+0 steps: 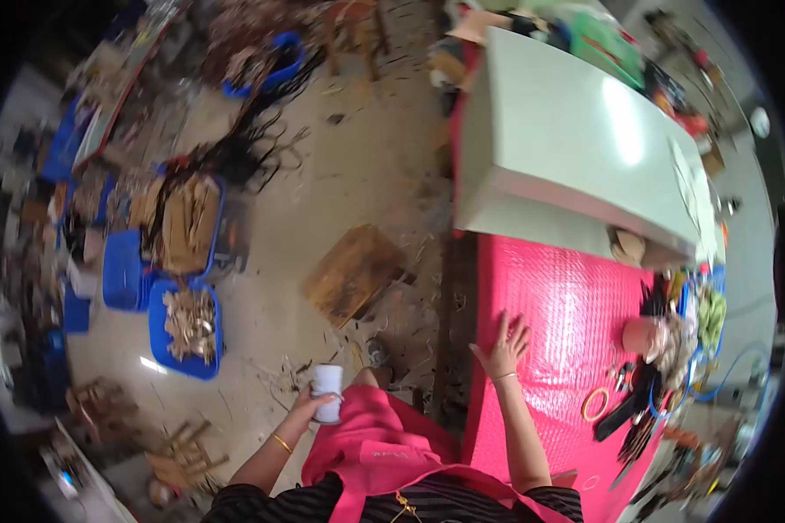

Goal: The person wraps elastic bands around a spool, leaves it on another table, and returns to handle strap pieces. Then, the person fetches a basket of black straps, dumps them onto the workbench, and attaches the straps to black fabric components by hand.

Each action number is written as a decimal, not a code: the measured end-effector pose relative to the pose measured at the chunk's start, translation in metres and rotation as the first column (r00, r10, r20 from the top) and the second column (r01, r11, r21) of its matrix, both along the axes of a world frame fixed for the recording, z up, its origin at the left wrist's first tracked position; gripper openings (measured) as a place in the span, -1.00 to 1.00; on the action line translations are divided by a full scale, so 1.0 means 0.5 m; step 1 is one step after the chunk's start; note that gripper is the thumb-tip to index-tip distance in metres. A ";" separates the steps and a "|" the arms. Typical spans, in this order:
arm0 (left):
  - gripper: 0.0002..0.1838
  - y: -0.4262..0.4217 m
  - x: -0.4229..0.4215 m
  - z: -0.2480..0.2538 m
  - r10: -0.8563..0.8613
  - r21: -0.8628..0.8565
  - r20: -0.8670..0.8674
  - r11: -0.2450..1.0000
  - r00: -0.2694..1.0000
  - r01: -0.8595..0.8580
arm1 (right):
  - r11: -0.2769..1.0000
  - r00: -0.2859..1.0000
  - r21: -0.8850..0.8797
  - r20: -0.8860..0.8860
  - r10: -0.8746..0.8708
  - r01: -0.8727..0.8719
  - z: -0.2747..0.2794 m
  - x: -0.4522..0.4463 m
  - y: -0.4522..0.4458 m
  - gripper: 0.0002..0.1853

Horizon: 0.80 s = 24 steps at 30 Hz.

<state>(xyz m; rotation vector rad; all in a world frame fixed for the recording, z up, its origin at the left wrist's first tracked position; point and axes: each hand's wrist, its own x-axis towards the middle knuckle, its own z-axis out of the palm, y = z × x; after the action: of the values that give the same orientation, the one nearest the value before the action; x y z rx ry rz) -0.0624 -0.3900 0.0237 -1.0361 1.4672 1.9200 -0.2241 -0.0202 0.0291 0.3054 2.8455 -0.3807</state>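
Note:
My left hand (pixel 305 404) is wrapped round a white cylinder (pixel 327 383), held low beside the pink apron (pixel 366 427). Whether the cylinder is a jar, a cup or a spool I cannot tell. On the shiny pink table cover (pixel 549 296) rests my right hand (pixel 502 350), fingers spread, holding nothing. To the right of that hand lie a yellowish ring (pixel 595 404), a pink tub (pixel 644 335) and a dark flat tool or strip (pixel 621 418).
A large pale box-like shelf (pixel 576 139) stands on the table's far half. On the littered floor are a wooden stool (pixel 356 272), a blue bin (pixel 209 370) of tan scraps, a tub (pixel 216 244) of brown pieces and dark strips (pixel 244 144). Small wooden stools (pixel 183 453) sit lower left.

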 end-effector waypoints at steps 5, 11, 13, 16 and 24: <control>-0.42 -0.167 0.264 -0.050 0.568 -0.271 0.188 0.814 0.801 -0.514 | 0.976 1.000 0.217 0.015 -0.003 0.000 -0.022 -0.001 -0.032 0.11; -0.41 -0.188 0.600 -0.048 0.895 -0.489 0.231 0.446 0.382 -0.750 | 0.927 0.990 0.367 0.143 0.022 -0.073 -0.011 -0.008 -0.047 0.16; -0.40 -0.158 0.648 -0.043 0.941 -0.493 0.211 0.336 0.264 -0.803 | 0.919 0.982 0.384 0.186 0.018 -0.090 0.000 -0.012 -0.057 0.18; -0.39 -0.114 0.648 -0.046 0.961 -0.437 0.199 0.263 0.193 -0.860 | 0.880 0.971 0.460 0.239 0.006 -0.119 0.001 -0.018 -0.062 0.23; -0.37 -0.191 0.506 -0.015 0.958 -0.333 0.111 0.287 0.265 -0.898 | 0.789 0.889 0.610 0.400 -0.224 -0.075 0.093 -0.066 -0.201 -0.09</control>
<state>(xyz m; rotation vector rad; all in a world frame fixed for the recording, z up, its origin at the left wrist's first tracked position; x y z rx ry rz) 0.1908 -0.4857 0.0160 -2.6541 0.8394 2.1135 -0.2571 -0.1209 0.0753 0.5489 2.3966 0.5676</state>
